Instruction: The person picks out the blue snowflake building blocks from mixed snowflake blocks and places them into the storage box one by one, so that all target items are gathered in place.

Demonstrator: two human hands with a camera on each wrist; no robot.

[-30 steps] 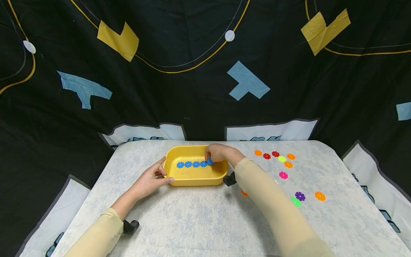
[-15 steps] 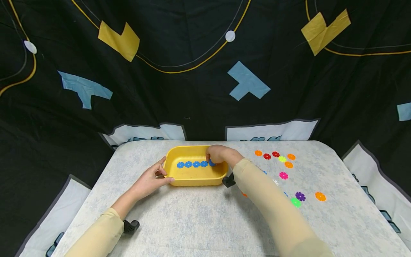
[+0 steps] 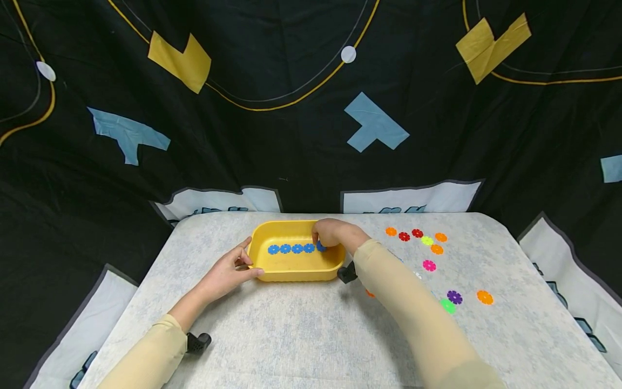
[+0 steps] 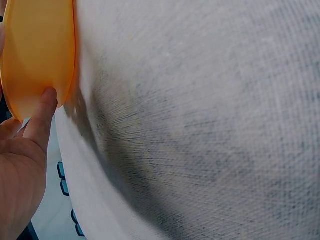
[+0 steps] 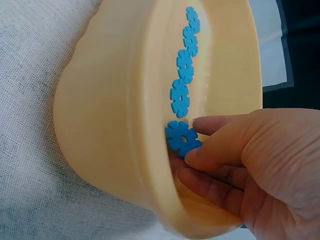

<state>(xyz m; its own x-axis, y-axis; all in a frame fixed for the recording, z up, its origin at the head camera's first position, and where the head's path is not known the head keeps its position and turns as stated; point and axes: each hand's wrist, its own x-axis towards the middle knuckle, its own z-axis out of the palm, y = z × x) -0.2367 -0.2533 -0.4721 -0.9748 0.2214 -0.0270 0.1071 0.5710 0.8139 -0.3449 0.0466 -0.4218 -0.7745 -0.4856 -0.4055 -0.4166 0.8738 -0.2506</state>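
A yellow plastic tray stands on the table. Inside it lies a row of blue snowflake-shaped toy discs, end to end. At the tray's left end my left hand grips the wall, thumb at the front corner and fingers farther back; the left wrist view shows the thumb against the tray's outer wall. My right hand reaches into the tray's right end. Its thumb and fingers pinch another blue snowflake disc, tilted beside the row's right end, with a small gap to the closest disc.
Loose snowflake discs of several colours lie right of the tray, among them a purple disc, a pink disc and an orange disc. My right sleeve covers some. A black curtain hangs behind the table.
My right hand has shifted slightly right, bringing its blue disc from touching the row's end to just apart from it. During the last half second hardly anything moved. My left hand stays on the tray.
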